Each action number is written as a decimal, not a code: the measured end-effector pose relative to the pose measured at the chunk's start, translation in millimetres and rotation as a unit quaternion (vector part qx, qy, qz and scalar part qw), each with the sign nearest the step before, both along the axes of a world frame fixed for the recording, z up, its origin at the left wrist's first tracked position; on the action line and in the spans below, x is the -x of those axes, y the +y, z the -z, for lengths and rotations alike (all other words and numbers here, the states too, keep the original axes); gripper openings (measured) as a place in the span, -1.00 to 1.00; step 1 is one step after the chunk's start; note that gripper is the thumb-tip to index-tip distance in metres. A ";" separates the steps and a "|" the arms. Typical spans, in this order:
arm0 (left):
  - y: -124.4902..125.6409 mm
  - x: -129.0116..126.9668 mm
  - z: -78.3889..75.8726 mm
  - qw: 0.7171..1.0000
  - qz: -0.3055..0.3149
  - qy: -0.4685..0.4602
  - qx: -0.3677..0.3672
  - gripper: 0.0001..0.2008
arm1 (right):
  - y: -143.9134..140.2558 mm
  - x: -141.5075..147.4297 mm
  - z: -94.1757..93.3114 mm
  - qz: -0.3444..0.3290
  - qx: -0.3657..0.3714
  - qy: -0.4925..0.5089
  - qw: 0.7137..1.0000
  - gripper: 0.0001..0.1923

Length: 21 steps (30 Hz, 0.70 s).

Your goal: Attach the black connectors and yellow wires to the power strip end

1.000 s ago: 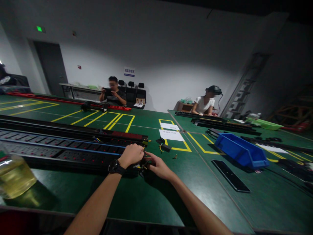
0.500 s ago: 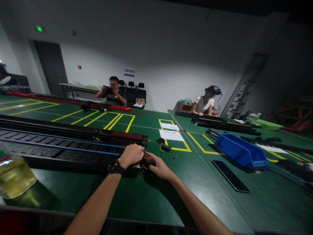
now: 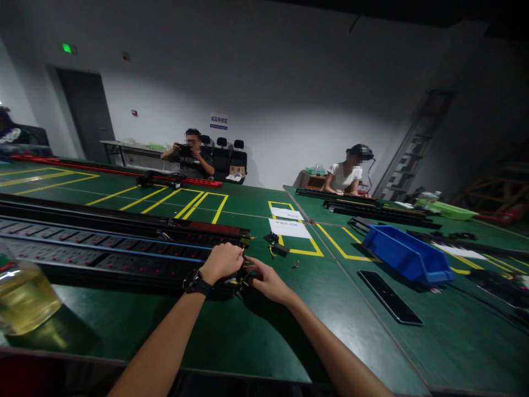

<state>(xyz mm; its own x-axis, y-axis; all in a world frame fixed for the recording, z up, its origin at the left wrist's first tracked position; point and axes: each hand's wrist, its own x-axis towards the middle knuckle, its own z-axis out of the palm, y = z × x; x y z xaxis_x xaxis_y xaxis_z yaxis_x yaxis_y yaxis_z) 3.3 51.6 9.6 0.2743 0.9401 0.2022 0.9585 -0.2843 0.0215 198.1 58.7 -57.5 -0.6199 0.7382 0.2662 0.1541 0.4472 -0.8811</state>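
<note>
Fingers of the left hand (image 3: 222, 261) are curled into a loose fist at the near end of the long black power strip (image 3: 124, 259), knuckles up, fingertips tucked under and seemingly pinching something small at the strip's end; what exactly they grip is hidden by the hand. A black wristwatch (image 3: 195, 283) sits on that wrist. The right hand (image 3: 268, 281) lies just beside it, thumb and forefinger pressed together towards the same spot, the other fingers resting low on the green table top (image 3: 248, 336). Between the two hands a few thin yellow and dark wires (image 3: 239, 282) stick out of the strip's end.

That strip is a slim black metal rail running from the hands away to the left edge of the view, with a row of dark sockets, small red dots along its near side and a blue line along its length. Further black rails (image 3: 103, 220) lie parallel behind it, one with a dark red section near its end.

At the left edge stands a clear plastic bottle of yellow liquid (image 3: 22, 298). To the right, well apart from the hands, are a blue plastic bin (image 3: 407, 255), a flat black strip (image 3: 390, 296) and white paper sheets (image 3: 289, 227) inside yellow floor-style markings. Small black parts (image 3: 276, 243) lie near the sheets. Two other people (image 3: 190, 157) sit at the far tables.
</note>
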 end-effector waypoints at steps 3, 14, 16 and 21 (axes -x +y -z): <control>0.4 0.2 0.4 1.000 0.000 -0.001 -0.002 -0.66 | 0.5 -0.1 1.4 -0.002 0.000 0.003 1.000 -0.26; -0.6 -0.6 -0.6 1.000 -0.001 0.003 -0.002 -0.67 | 0.4 -0.3 1.2 -0.006 0.000 0.004 1.000 -0.25; -0.9 -0.8 -1.1 1.000 -0.002 0.003 0.001 -0.67 | 0.9 -0.2 2.3 -0.007 0.001 0.006 1.000 -0.25; -1.9 -1.0 -3.1 1.000 -0.007 -0.002 0.009 -0.66 | 0.9 -0.5 1.6 -0.005 -0.002 0.006 1.000 -0.24</control>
<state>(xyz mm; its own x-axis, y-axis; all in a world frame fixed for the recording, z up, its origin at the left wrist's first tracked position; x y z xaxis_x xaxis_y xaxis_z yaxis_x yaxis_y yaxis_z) 4.3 49.7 12.8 0.2607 0.9474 0.1859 0.9621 -0.2708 0.0306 198.6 59.6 -59.1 -0.6244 0.7308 0.2757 0.1396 0.4517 -0.8812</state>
